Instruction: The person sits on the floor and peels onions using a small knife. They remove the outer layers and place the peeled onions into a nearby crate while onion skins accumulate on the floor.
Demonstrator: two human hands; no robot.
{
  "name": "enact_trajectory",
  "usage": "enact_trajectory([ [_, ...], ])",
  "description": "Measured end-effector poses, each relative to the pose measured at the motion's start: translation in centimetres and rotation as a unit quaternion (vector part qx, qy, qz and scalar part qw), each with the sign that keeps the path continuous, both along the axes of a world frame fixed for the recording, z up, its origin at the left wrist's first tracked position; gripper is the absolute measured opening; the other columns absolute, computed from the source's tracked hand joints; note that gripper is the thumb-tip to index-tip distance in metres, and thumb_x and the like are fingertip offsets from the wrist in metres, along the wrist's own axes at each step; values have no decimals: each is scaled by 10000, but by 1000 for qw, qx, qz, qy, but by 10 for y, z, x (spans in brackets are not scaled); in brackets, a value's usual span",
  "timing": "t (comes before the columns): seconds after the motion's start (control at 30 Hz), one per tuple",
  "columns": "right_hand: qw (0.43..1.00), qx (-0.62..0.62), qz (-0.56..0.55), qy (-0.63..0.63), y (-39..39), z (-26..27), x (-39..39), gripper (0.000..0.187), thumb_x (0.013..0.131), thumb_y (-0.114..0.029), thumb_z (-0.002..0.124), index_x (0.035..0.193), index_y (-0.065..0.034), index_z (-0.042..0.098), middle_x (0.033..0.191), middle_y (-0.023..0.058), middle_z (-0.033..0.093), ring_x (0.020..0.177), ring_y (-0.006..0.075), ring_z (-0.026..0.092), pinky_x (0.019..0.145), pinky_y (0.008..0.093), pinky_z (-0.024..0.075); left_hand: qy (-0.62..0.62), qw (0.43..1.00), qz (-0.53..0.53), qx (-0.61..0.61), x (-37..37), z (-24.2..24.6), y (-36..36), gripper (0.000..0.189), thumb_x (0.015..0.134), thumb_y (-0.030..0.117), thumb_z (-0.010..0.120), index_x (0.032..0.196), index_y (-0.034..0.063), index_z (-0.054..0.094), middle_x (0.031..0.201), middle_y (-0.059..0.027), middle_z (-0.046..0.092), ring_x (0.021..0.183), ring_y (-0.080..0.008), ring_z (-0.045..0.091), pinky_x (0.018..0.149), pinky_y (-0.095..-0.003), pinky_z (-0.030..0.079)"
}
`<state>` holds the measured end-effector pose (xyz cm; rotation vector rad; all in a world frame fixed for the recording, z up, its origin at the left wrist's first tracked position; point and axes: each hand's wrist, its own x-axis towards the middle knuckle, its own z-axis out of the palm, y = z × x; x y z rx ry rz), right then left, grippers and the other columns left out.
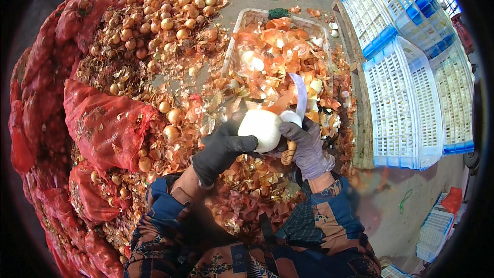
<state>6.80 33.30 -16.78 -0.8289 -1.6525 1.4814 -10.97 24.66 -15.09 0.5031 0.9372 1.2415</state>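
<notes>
My left hand point(227, 146), in a black glove, grips a large peeled white onion point(259, 130) with the thumb across its near side. In a grey glove, my right hand point(308, 144) holds a curved knife by its wooden handle point(288, 153). The knife's blade point(299, 92) points up and away from me. A white cut piece of onion point(291, 118) sits between the right thumb and the blade, beside the peeled onion. Just beyond both hands lies a shallow plastic crate point(238, 27) heaped with orange onion skins point(285, 42) and some pale onion pieces.
Unpeeled onions point(154, 23) and loose skins spread over the floor at the left. Red mesh sacks point(104, 123) line that side. White-and-blue plastic crates point(401, 104) stand stacked on a wooden pallet point(361, 123) at the right. More crates point(435, 231) stand at the lower right.
</notes>
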Motion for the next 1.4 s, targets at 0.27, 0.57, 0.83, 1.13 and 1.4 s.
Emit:
enact_trajectory([
  [0.27, 972, -230, 34, 13, 0, 19, -4, 210, 828, -74, 671, 990, 42, 604, 770, 93, 659, 616, 135, 651, 468, 217, 515, 63, 997, 37, -11, -1, -8, -4, 559, 775, 235, 690, 1253, 9, 508, 1085, -92, 634, 978, -190, 614, 881, -311, 473],
  [0.57, 957, -282, 2, 61, -4, 16, -3, 144, 850, -86, 590, 813, 45, 635, 699, 95, 636, 520, 130, 597, 468, 249, 495, 69, 997, 31, -30, -2, -19, -2, 574, 700, 62, 691, 1252, 26, 533, 1073, -87, 657, 966, -198, 634, 859, -313, 498],
  [0.83, 893, -423, -115, 104, -1, 17, 0, 125, 821, -115, 609, 834, 8, 630, 673, 80, 611, 529, 135, 584, 476, 238, 492, 124, 992, 23, 28, 3, -15, -3, 825, 621, 177, 788, 1344, -18, 441, 1163, -82, 590, 1065, -166, 551, 913, -293, 445],
  [1.13, 898, -402, -40, 175, 4, 27, 6, 112, 802, -111, 632, 772, -7, 604, 563, 55, 539, 451, 169, 556, 450, 376, 560, -78, 997, -10, 17, 8, -6, 2, 969, 624, 250, 776, 1437, 3, 311, 1325, -144, 515, 1184, -245, 530, 1003, -364, 416],
  [1.4, 879, -386, -135, 244, 17, 33, 4, 106, 837, -137, 616, 823, -89, 522, 549, 4, 480, 438, 141, 481, 451, 353, 528, 117, 989, -38, 76, -8, -18, 3, 1032, 582, 216, 812, 1456, 45, 291, 1301, -130, 533, 1151, -242, 545, 989, -360, 423],
])
